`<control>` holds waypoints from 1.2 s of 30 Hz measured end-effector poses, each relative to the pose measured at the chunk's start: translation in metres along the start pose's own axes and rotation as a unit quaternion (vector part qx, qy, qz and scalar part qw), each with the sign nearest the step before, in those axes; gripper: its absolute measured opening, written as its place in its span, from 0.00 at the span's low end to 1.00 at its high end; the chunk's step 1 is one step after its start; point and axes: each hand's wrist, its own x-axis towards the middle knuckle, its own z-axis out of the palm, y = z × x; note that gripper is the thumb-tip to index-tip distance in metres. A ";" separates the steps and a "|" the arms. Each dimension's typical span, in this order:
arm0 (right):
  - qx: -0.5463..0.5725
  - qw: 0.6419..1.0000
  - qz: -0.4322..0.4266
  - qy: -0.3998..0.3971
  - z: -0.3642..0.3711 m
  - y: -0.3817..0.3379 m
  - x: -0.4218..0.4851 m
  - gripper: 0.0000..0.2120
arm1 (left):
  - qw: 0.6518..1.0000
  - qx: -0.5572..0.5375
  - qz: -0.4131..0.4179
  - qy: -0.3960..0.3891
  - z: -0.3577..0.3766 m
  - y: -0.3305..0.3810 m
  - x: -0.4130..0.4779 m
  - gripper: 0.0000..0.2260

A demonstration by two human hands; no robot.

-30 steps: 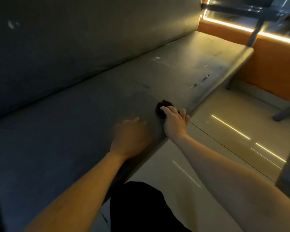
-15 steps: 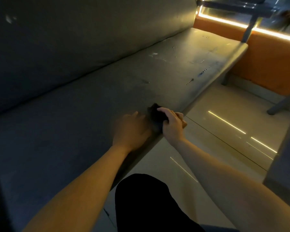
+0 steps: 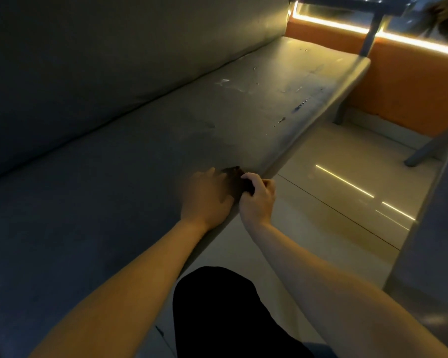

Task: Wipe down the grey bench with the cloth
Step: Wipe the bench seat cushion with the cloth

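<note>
Pale tiled floor (image 3: 334, 156) with light reflections, orange wall panel (image 3: 411, 94), glowing light strip (image 3: 334, 24) above it

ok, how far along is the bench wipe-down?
Early, by the look. Done: nothing clearly; the grey padded bench seat shows no distinct wiped strip. In hand: the right hand grips the dark crumpled cloth at the seat's front edge, the left hand flat beside it. Left: pale smears and dark scuffs at the far end.

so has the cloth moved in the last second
yes: the cloth slid back along the bench front edge, farther from the scuff marks
</note>
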 end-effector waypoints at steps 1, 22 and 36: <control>0.007 0.999 0.019 0.029 -0.003 0.001 0.011 0.22 | 1.000 -0.003 0.006 0.002 0.003 0.009 0.003 0.27; 0.196 0.964 0.174 0.048 0.005 0.009 0.023 0.07 | 0.999 0.036 0.007 0.027 0.019 0.017 -0.001 0.26; 0.307 0.921 0.238 -0.006 0.004 0.028 0.050 0.14 | 0.997 0.055 0.001 0.052 0.031 0.019 0.002 0.27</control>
